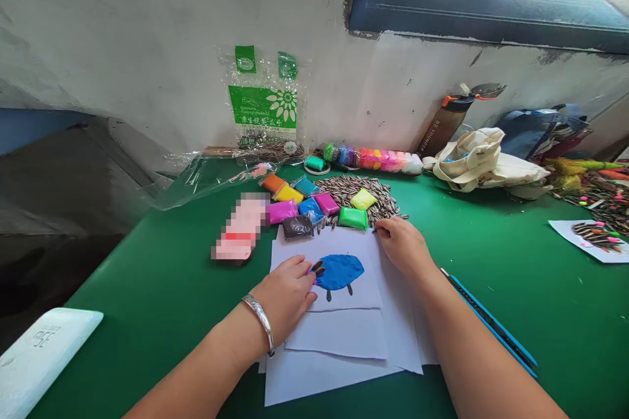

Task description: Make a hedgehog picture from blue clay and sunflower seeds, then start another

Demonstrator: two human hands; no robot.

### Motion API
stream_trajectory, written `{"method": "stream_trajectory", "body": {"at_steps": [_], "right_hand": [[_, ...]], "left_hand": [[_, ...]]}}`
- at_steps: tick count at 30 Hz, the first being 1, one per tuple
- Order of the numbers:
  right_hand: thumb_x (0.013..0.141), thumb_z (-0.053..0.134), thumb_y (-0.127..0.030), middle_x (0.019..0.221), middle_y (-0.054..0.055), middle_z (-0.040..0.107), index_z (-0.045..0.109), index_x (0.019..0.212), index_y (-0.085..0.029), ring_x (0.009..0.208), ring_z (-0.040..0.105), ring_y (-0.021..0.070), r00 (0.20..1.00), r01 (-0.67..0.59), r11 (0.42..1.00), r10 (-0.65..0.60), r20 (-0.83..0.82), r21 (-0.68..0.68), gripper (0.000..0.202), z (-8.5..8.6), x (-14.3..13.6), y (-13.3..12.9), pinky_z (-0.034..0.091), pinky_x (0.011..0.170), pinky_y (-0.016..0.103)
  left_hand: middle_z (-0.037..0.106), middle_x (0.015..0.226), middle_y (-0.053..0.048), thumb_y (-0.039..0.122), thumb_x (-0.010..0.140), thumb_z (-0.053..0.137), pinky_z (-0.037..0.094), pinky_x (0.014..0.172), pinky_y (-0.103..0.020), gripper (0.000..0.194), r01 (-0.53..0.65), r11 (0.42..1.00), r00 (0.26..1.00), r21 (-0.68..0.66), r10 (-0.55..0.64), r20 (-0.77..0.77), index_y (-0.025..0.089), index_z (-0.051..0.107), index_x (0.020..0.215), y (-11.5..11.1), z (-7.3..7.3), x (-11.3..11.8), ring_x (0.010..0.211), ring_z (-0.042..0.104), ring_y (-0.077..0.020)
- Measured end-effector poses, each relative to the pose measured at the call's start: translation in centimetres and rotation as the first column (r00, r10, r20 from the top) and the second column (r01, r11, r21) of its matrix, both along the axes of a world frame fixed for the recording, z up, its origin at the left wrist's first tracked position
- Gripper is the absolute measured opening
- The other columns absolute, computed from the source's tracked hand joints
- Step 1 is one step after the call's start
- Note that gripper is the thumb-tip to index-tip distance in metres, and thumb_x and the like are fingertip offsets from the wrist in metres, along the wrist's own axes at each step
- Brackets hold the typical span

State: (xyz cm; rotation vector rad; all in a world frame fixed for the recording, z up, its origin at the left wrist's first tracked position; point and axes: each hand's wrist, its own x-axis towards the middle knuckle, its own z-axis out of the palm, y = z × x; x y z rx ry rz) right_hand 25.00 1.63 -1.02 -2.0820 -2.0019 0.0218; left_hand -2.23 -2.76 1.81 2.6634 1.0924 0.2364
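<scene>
A flat blue clay shape point(340, 272) lies on white paper point(339, 334) in front of me, with two dark seeds below it like legs. Several sunflower seeds and a bit of purple clay sit at its left end. My left hand point(292, 291), wearing a silver bangle, rests on the paper with fingers extended, touching that left end. At the near right edge of a sunflower seed pile point(386, 200), my right hand point(400, 242) is closed in a pinch. A dark seed tip shows at its fingertips.
Clay packets point(352, 217) in several colours lie around the pile. Behind them are a seed bag point(263, 108), a row of clay point(378, 159), a bottle point(445, 124) and a cloth bag point(472, 157). Blue tweezers-like tools point(491, 321) lie right; a white device point(49, 353) sits left.
</scene>
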Motion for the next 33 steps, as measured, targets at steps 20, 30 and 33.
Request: {"method": "stream_trajectory", "body": {"at_steps": [20, 30, 33], "right_hand": [[0.085, 0.04, -0.012, 0.084, 0.006, 0.055, 0.055, 0.085, -0.018, 0.081, 0.048, 0.0177, 0.985, -0.073, 0.997, 0.078, 0.154, -0.037, 0.016, 0.1, -0.7, -0.6, 0.029, 0.068, 0.027], [0.084, 0.041, -0.016, 0.087, 0.008, 0.058, 0.06, 0.088, -0.017, 0.084, 0.051, 0.0184, 0.999, -0.013, 0.998, 0.016, -0.042, 0.058, 0.019, -0.3, -0.4, -0.2, 0.035, 0.072, 0.026], [0.085, 0.04, -0.018, 0.088, 0.007, 0.06, 0.059, 0.089, -0.017, 0.082, 0.053, 0.0178, 0.972, -0.019, 0.993, 0.046, -0.232, 0.117, 0.019, 1.3, -1.3, -1.1, 0.037, 0.071, 0.025]], "left_hand": [[0.065, 0.11, -0.009, 0.023, 0.09, 0.044, 0.045, 0.095, -0.035, 0.026, -0.039, 0.999, 0.999, 0.003, 0.039, 0.017, 0.016, 0.066, 0.102, 1.1, 1.0, -1.7, 0.106, 0.057, -0.0214], [0.065, 0.099, -0.007, 0.026, 0.093, 0.038, 0.048, 0.086, -0.031, 0.028, -0.001, 1.0, 0.999, -0.027, 0.002, 0.032, 0.018, 0.066, 0.092, 1.4, 0.5, -1.6, 0.096, 0.059, -0.019], [0.064, 0.099, -0.007, 0.025, 0.092, 0.039, 0.047, 0.085, -0.032, 0.027, -0.002, 0.999, 0.999, -0.034, 0.003, 0.041, 0.017, 0.065, 0.092, 1.4, 0.4, -1.6, 0.096, 0.059, -0.0196]]}}
